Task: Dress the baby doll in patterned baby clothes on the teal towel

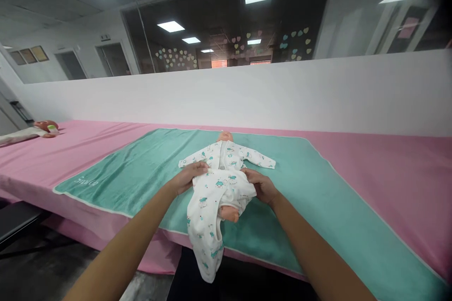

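A baby doll (pixel 225 137) lies on its back on a teal towel (pixel 300 188), dressed in a white patterned romper (pixel 215 188). One bare foot (pixel 229 215) sticks out of the romper, and an empty romper leg (pixel 206 249) hangs over the table edge. My left hand (pixel 189 176) grips the romper fabric at the doll's waist on the left side, fingers curled. My right hand (pixel 259 186) holds the fabric on the right side of the waist, fingers closed on it.
The towel lies on a long table under a pink sheet (pixel 388 160), against a white partition wall (pixel 282 94). Another doll (pixel 44 128) lies far left on the pink sheet. A dark bench (pixel 17 221) stands lower left.
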Demonstrator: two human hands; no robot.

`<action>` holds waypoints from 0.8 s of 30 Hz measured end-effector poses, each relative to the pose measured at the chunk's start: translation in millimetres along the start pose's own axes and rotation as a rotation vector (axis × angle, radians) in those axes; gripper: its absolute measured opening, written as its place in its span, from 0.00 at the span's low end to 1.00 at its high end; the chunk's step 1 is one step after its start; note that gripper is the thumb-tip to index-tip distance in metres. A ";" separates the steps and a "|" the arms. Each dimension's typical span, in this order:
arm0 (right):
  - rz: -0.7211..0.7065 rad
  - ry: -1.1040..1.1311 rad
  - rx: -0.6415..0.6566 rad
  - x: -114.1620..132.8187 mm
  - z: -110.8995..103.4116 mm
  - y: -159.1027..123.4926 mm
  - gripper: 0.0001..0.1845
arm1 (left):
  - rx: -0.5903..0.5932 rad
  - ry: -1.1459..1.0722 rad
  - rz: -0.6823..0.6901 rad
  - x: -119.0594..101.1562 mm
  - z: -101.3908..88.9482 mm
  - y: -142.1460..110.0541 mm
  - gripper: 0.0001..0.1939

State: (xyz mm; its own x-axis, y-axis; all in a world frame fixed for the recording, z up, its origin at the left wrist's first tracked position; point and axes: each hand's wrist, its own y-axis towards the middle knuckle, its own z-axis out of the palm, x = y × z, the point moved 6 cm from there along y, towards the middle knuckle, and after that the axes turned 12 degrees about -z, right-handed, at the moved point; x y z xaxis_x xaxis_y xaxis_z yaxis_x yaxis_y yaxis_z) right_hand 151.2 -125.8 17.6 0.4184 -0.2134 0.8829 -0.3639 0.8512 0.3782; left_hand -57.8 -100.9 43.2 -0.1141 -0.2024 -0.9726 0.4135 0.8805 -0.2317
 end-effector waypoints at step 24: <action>0.121 -0.016 0.109 -41.0 61.5 59.0 0.10 | -0.115 -0.302 0.168 14.4 -8.7 9.8 0.10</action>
State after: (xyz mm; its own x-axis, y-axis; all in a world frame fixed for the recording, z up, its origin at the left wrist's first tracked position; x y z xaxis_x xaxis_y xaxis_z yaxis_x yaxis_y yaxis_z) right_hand 61.4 -96.3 20.8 0.3528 -0.1207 0.9279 -0.4996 0.8141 0.2959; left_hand -63.3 -91.5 27.1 0.2257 -0.1533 -0.9621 0.2973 0.9513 -0.0819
